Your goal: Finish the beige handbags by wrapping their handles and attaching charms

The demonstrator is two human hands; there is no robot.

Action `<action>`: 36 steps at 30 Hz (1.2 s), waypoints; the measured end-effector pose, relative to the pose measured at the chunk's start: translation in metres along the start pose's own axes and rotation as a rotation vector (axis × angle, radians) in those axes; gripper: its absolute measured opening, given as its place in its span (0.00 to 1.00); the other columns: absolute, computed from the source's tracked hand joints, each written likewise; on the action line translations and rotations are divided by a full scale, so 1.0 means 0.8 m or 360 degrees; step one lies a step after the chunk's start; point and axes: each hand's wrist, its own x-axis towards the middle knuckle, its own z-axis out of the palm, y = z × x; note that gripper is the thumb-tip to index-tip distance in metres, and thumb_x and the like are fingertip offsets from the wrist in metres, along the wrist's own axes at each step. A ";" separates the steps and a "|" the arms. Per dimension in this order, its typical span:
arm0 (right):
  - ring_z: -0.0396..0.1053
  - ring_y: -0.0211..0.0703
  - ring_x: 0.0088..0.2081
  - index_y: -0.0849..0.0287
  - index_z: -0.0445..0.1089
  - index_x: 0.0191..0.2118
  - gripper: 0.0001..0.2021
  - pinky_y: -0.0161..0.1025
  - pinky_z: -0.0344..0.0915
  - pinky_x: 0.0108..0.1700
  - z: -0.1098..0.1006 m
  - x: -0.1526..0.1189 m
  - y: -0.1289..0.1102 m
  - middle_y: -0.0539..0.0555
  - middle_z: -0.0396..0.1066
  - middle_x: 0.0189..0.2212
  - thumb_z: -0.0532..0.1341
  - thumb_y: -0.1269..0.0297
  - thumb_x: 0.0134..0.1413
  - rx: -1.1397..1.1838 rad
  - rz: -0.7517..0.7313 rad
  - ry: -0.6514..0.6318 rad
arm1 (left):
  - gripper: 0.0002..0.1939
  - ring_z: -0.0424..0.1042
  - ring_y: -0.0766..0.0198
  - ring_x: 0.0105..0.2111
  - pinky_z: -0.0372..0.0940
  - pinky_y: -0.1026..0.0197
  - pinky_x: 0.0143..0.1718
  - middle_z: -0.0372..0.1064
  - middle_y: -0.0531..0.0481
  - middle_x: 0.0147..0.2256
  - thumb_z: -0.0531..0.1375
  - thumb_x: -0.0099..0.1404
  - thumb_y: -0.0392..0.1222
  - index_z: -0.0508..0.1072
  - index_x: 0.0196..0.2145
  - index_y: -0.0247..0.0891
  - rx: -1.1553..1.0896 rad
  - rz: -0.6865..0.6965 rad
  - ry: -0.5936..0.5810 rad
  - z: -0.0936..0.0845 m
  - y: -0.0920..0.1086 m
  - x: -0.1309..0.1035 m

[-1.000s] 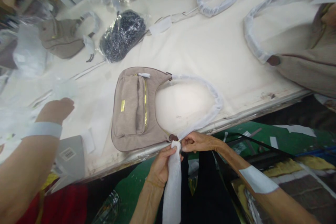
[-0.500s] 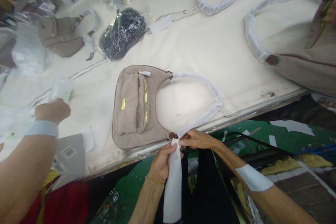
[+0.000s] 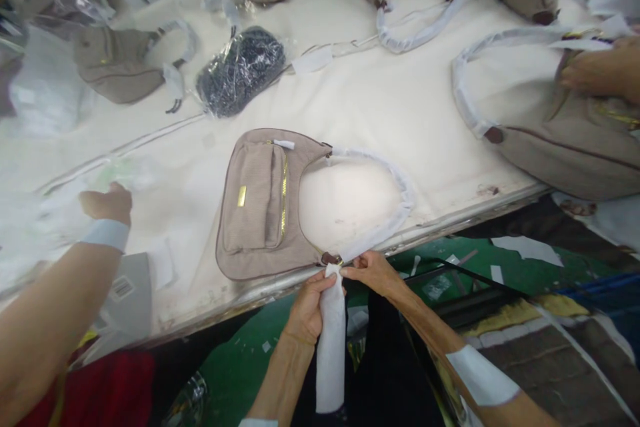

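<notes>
Head view: left fingers (image 3: 319, 283) pinch white wrapping (image 3: 331, 347), right fingers (image 3: 356, 273) touching.

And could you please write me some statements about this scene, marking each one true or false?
1. The left hand holds a long, white, soft-looking strip near its top. True.
2. A beige ribbed-fabric shoulder bag lies on the white tabletop. True.
3. The bag's front metal zipper is silver-coloured. False: it is gold-coloured.
4. The right hand is at the far end of the white-wrapped, curved handle. False: it is by the near end, at the strip's top.
5. A dark bundle in clear plastic lies beyond the bag. True.
</notes>
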 end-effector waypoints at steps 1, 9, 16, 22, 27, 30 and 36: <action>0.53 0.30 0.20 0.61 0.63 0.22 0.18 0.32 0.49 0.24 0.003 -0.003 -0.001 0.44 0.58 0.16 0.64 0.50 0.37 0.0039 0.0017 -0.0006 | 0.11 0.65 0.70 0.17 0.59 0.69 0.20 0.69 0.52 0.19 0.65 0.46 0.31 0.73 0.31 0.32 0.0018 0.0020 0.0005 -0.001 -0.001 0.001; 0.62 0.37 0.26 0.62 0.72 0.24 0.15 0.35 0.58 0.29 0.021 -0.012 -0.003 0.50 0.68 0.19 0.60 0.53 0.43 0.0195 0.0004 -0.0061 | 0.14 0.64 0.71 0.18 0.57 0.69 0.21 0.70 0.51 0.19 0.67 0.41 0.35 0.74 0.30 0.31 0.0078 0.0148 0.0054 -0.003 -0.009 0.007; 0.56 0.33 0.24 0.63 0.73 0.26 0.17 0.33 0.55 0.28 0.027 -0.017 -0.019 0.48 0.65 0.20 0.60 0.51 0.41 0.0308 0.0097 -0.0095 | 0.16 0.63 0.71 0.18 0.54 0.68 0.21 0.70 0.52 0.20 0.67 0.39 0.37 0.75 0.30 0.31 0.0086 0.0235 0.0144 0.000 -0.013 0.004; 0.47 0.30 0.22 0.63 0.72 0.30 0.18 0.33 0.44 0.24 0.034 -0.026 -0.020 0.45 0.56 0.18 0.61 0.50 0.41 0.0454 0.0198 -0.0097 | 0.13 0.62 0.71 0.18 0.53 0.67 0.22 0.69 0.52 0.19 0.66 0.41 0.38 0.75 0.28 0.31 0.0062 0.0344 0.0205 0.006 -0.018 0.002; 0.45 0.31 0.22 0.62 0.72 0.31 0.18 0.34 0.42 0.24 0.035 -0.024 -0.016 0.45 0.54 0.18 0.61 0.50 0.41 0.0448 0.0231 -0.0104 | 0.11 0.60 0.71 0.17 0.51 0.66 0.21 0.66 0.52 0.17 0.65 0.43 0.40 0.75 0.25 0.30 0.0018 0.0391 0.0208 0.003 -0.024 0.006; 0.47 0.31 0.23 0.62 0.72 0.31 0.18 0.34 0.43 0.25 0.036 -0.022 -0.015 0.46 0.57 0.19 0.62 0.51 0.41 0.0402 0.0256 -0.0105 | 0.12 0.59 0.71 0.16 0.50 0.66 0.20 0.65 0.52 0.16 0.66 0.40 0.41 0.74 0.23 0.30 -0.0066 0.0364 0.0196 -0.001 -0.026 0.010; 0.49 0.32 0.23 0.61 0.72 0.34 0.19 0.34 0.43 0.25 0.041 -0.020 -0.012 0.47 0.61 0.21 0.63 0.50 0.39 0.0363 0.0293 -0.0084 | 0.14 0.57 0.71 0.15 0.49 0.65 0.19 0.63 0.52 0.14 0.68 0.38 0.44 0.73 0.19 0.30 -0.0186 0.0417 0.0218 -0.010 -0.033 0.017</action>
